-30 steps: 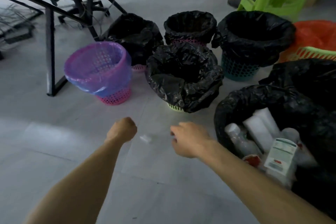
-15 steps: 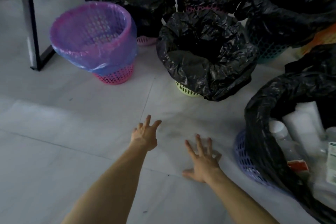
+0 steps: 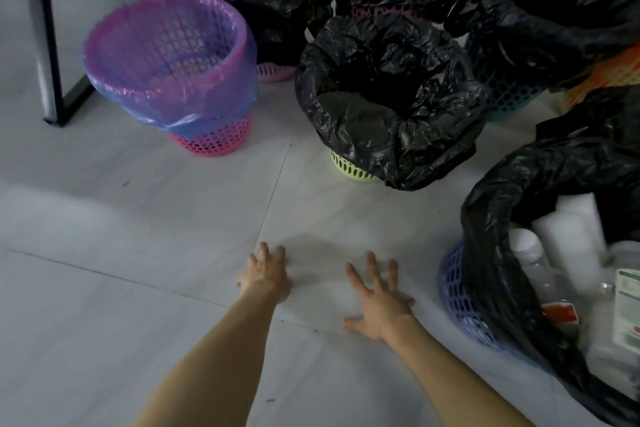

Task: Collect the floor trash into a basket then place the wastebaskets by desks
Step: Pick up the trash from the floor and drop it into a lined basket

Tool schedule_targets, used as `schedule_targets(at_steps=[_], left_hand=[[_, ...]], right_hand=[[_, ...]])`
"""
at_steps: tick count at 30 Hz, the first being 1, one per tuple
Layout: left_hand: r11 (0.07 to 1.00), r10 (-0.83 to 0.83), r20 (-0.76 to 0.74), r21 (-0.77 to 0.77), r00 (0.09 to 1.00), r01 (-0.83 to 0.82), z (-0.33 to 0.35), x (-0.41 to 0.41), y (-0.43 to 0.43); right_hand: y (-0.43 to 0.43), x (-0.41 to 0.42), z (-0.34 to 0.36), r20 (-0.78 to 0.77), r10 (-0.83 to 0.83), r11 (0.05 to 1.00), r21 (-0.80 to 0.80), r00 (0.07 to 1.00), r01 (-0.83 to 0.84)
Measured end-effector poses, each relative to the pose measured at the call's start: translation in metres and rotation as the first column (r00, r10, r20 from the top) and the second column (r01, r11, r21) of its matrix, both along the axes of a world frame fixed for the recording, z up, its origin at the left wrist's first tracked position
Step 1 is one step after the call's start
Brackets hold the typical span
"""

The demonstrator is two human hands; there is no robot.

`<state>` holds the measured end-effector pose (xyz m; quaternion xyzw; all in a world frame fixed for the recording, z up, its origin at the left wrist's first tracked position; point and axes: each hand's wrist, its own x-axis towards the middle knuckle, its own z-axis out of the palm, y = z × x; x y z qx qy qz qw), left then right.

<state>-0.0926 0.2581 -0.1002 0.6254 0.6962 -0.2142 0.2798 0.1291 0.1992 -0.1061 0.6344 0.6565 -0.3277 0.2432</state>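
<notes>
My left hand (image 3: pixel 266 274) and my right hand (image 3: pixel 379 302) are both stretched out over the pale tiled floor (image 3: pixel 138 253), fingers straight and spread, holding nothing. To the right stands a purple basket (image 3: pixel 457 298) with a black liner, full of white plastic bottles (image 3: pixel 568 250) and cartons. Ahead sit a pink basket with a blue-purple liner (image 3: pixel 166 59) and a yellow-green basket (image 3: pixel 349 168) under a crumpled black bag. No loose trash shows on the floor near my hands.
Several more black-lined baskets stand behind: a pink one (image 3: pixel 273 71), another pink one (image 3: pixel 384 12) and a teal one (image 3: pixel 509 97). An orange basket (image 3: pixel 609 73) is at the right edge. A black desk leg (image 3: pixel 46 45) stands at the far left.
One second ago both hands were curled as fists beside a small white scrap on the floor. Now both hands are open and flat, the scrap is out of sight, and the view has tilted down and closer.
</notes>
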Motion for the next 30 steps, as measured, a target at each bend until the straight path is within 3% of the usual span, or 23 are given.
schedule_targets(at_steps=[2,5,7,11,15,18,23,27,30], left_hand=[[0.99,0.07,-0.01,-0.12,0.997,-0.071,0.001,-0.006,-0.014],[0.965,0.051,-0.024,-0.256,0.998,-0.056,0.012,-0.008,-0.033],[0.951,0.078,0.051,-0.303,0.996,-0.059,0.024,-0.006,-0.039],[0.96,0.213,0.17,-0.221,0.962,-0.174,0.043,-0.011,-0.017],[0.907,0.414,0.459,-0.132,0.786,-0.401,0.082,-0.01,0.028],[0.884,0.348,0.641,0.019,0.684,-0.467,0.124,0.008,0.055],[0.733,0.145,0.84,0.264,0.523,-0.627,0.205,0.056,0.088],[0.657,-0.058,0.87,0.403,0.49,-0.637,0.26,0.107,0.081],[0.697,-0.208,0.837,0.49,0.506,-0.524,0.284,0.16,0.058]], right_hand=[[0.004,0.001,0.001,-0.004,-0.011,1.0,-0.003,1.0,0.011],[0.011,0.002,0.008,-0.016,-0.033,0.998,-0.057,0.999,0.032],[0.013,0.001,0.014,-0.017,-0.041,0.994,-0.098,0.999,0.04],[0.01,-0.003,0.023,-0.016,-0.05,0.993,-0.107,0.999,0.048],[0.024,-0.009,0.059,-0.084,-0.046,0.993,-0.116,0.995,0.036],[0.049,-0.013,0.115,-0.158,-0.032,0.999,-0.03,0.987,0.027],[0.081,0.018,0.231,-0.179,-0.003,0.91,0.407,0.984,0.077],[0.08,0.079,0.304,-0.264,-0.079,0.764,0.604,0.961,0.228],[0.066,0.133,0.32,-0.333,-0.183,0.652,0.663,0.925,0.368]])
